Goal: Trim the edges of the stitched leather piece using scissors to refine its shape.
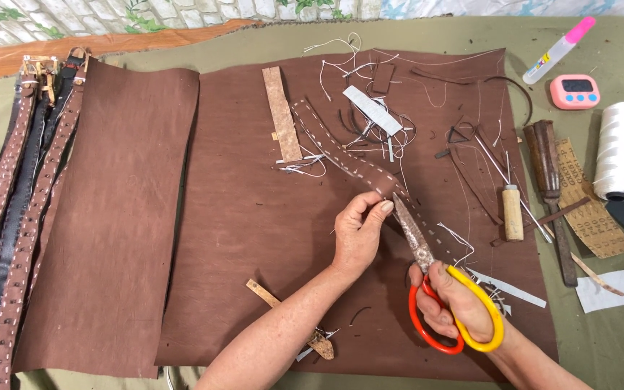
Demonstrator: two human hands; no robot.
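My left hand (359, 235) pinches the near end of a long brown leather strap (341, 148) with white stitching along both edges. The strap runs up and to the left across a large brown leather sheet (254, 238). My right hand (456, 300) grips scissors (427, 260) with one red and one yellow handle loop. Their rusty blades are closed and point up-left, with the tips at the strap just beside my left thumb.
Several stitched belts (16, 217) lie stacked at the left edge. A second leather sheet (120, 217) overlaps the first. Thread scraps, a tan strip (282, 113), an awl (512, 211), a rusty tool (552, 195), a white thread spool (619, 150), a pink timer (574, 91) and a pen (557, 50) sit right.
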